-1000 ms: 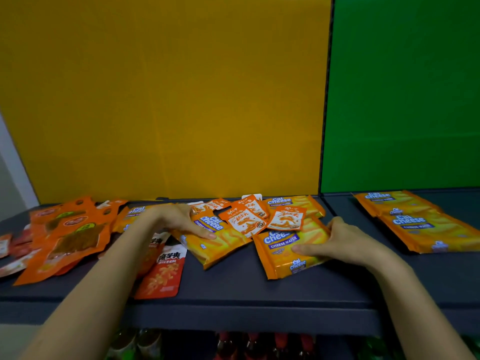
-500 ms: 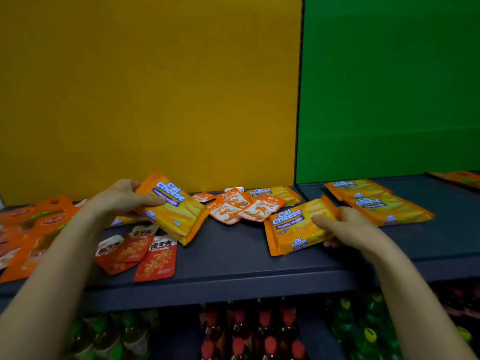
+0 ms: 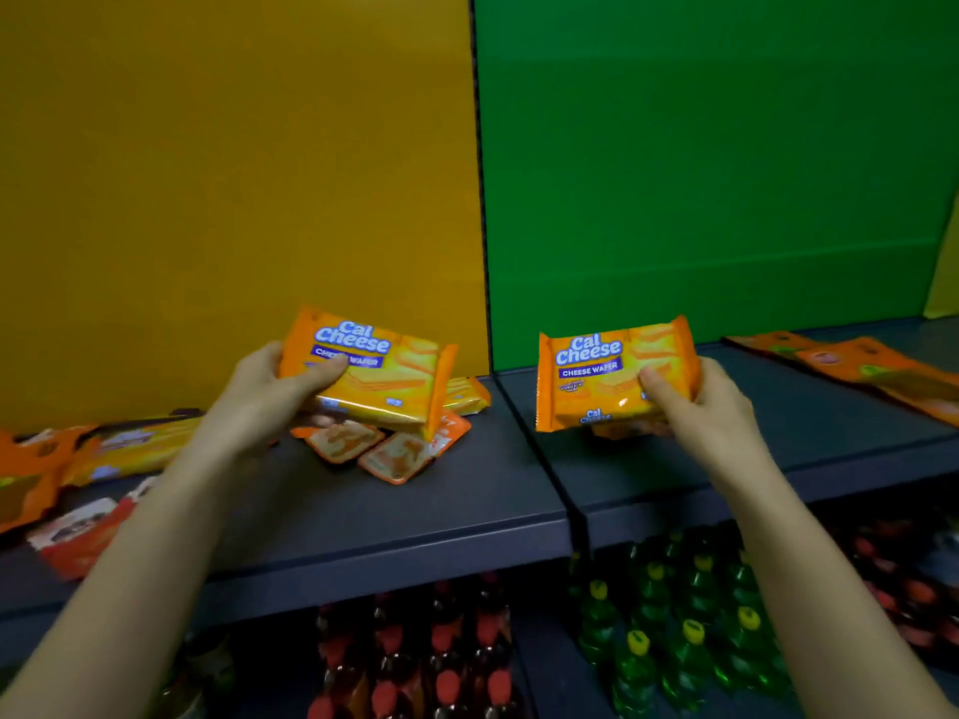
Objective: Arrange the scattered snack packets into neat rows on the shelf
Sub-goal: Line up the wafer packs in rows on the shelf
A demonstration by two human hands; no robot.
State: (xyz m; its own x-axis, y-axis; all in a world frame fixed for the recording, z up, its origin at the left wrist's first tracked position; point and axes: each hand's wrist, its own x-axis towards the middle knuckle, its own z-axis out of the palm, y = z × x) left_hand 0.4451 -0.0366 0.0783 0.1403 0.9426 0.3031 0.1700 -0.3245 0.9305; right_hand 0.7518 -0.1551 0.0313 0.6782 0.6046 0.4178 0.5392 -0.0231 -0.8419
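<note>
My left hand (image 3: 270,391) grips an orange Cal Cheese wafer packet (image 3: 384,371) by its left end, held up above the dark shelf (image 3: 415,516). My right hand (image 3: 700,402) grips a second Cal Cheese packet (image 3: 597,376) by its right end, lifted above the shelf's right section. Small orange snack sachets (image 3: 394,454) lie under the left packet. Another wafer packet (image 3: 467,397) lies flat behind them. More orange packets (image 3: 119,448) lie scattered at the left, and red sachets (image 3: 78,531) sit near the front left edge.
A row of orange packets (image 3: 872,371) lies on the shelf's far right. Yellow (image 3: 233,173) and green (image 3: 700,173) back panels stand behind the shelf. Red-capped bottles (image 3: 441,661) and green bottles (image 3: 669,630) fill the lower shelf.
Both hands have lifted their Cal Cheese packets off the shelf and raised them higher. The view has shifted right, and the right packet now hangs over the right shelf section.
</note>
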